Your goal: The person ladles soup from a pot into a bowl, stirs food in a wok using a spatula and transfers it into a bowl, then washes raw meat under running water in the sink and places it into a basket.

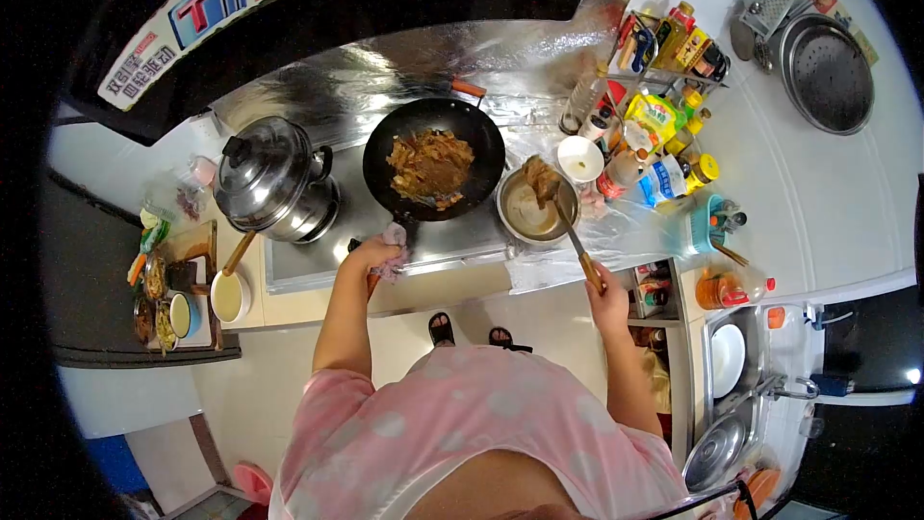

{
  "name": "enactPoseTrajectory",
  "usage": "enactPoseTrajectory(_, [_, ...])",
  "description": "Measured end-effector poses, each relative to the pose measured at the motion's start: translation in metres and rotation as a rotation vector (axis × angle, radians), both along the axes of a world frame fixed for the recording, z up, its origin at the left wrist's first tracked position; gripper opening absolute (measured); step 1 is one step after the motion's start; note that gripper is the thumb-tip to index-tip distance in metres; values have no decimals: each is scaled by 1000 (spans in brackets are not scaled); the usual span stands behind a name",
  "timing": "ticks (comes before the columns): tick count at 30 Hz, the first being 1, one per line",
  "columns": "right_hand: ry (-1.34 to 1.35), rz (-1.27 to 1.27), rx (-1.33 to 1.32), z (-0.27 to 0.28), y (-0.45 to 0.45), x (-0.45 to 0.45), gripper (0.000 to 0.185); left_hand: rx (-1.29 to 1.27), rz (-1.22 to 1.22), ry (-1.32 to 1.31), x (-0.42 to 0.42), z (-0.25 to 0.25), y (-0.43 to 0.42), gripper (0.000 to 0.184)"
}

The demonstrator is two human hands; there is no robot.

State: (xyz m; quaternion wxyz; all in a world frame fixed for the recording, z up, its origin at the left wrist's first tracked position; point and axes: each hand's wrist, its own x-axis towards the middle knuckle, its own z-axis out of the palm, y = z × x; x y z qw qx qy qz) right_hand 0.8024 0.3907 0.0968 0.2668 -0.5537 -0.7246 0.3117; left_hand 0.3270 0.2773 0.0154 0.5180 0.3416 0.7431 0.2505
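My left hand [380, 254] is closed on a pale purple cloth [394, 239] at the near edge of the wok [373, 154]. A short brown handle end shows below the cloth; it seems to belong to the wok. Brown, sauce-coated food [430, 169] fills the wok's middle. My right hand [609, 300] grips the wooden handle of a metal spatula [575, 239]. Its head reaches over a metal bowl [510, 222], carrying a clump of brown food [541, 179] that hides the blade. I cannot tell whether the clump touches the bowl.
A lidded steel pot [265, 178] stands left of the wok. A small white bowl [579, 159] and several bottles, including a clear one [581, 101], crowd the right. Further left are a cream pot [230, 297] and a loaded cutting board [200, 241]. A sink [714, 404] lies lower right.
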Motion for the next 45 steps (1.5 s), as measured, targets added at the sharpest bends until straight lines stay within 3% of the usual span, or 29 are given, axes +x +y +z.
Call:
enactPoseTrajectory(2, [-326, 82, 367, -12, -2, 6, 45, -80, -6, 47, -1, 2, 3, 24])
enactPoseTrajectory(3, [-382, 63, 236, -10, -4, 7, 48, -132, -8, 71, 0, 6, 5, 25])
enactPoseTrajectory(5, [-435, 59, 227, -9, -8, 9, 47, -41, 48, -152, -19, -43, 1, 25])
enactPoseTrajectory(9, [-463, 28, 171, -10, -5, 15, 45, 4, 134, -332, -11, -30, -1, 28])
enactPoseTrajectory(12, [-261, 1, 257, -27, 1, 18, 43, -6, 237, -286, 13, 23, -3, 29])
enactPoseTrajectory(13, [37, 89, 206, -36, 9, 18, 41, -12, 211, -320, 11, 18, -3, 29])
enactPoseTrajectory(16, [496, -57, -543, -12, 10, 2, 37, -51, 141, -352, -2, 7, -4, 29])
enactPoseTrajectory(18, [594, -7, -604, -3, 14, -20, 36, -110, 93, -288, -3, 11, 0, 28])
enactPoseTrajectory(19, [650, 15, -630, 0, 15, -32, 36, -65, 150, -503, 5, 31, -5, 37])
enactPoseTrajectory(21, [706, 38, -678, 13, 15, -60, 37, -68, 89, -677, -7, 4, -3, 36])
enactPoseTrajectory(23, [705, 37, -723, 31, 14, -92, 38, -87, 28, -971, -6, 19, -2, 29])
enactPoseTrajectory(26, [713, 111, -744, 22, 18, -124, 38, -47, 69, -1187, -9, 11, -5, 32])
enactPoseTrajectory(27, [662, 78, -727, 25, 16, -137, 37, -97, 15, -1121, -14, 11, -5, 33])
enactPoseTrajectory(30, [649, 93, -701, 22, 15, -162, 33, -161, 365, -943, -6, 13, -5, 28])
enactPoseTrajectory(33, [672, 41, -711, 25, 11, -176, 34, -264, 352, -908, -7, 6, 2, 24])
enactPoseTrajectory(36, [643, 35, -704, 21, 13, -178, 33, -187, 242, -982, -9, 11, 4, 26])
enactPoseTrajectory(39, [531, 59, -630, 16, 16, -176, 30, -179, 230, -745, 2, 41, 3, 25])
enactPoseTrajectory(43, [186, 210, -200, 19, 32, -187, 33, -117, 303, -683, 28, 48, 0, 24])
enactPoseTrajectory(45, [132, 314, 127, 18, 45, -198, 32, -90, 320, -694, 45, 41, -1, 32])
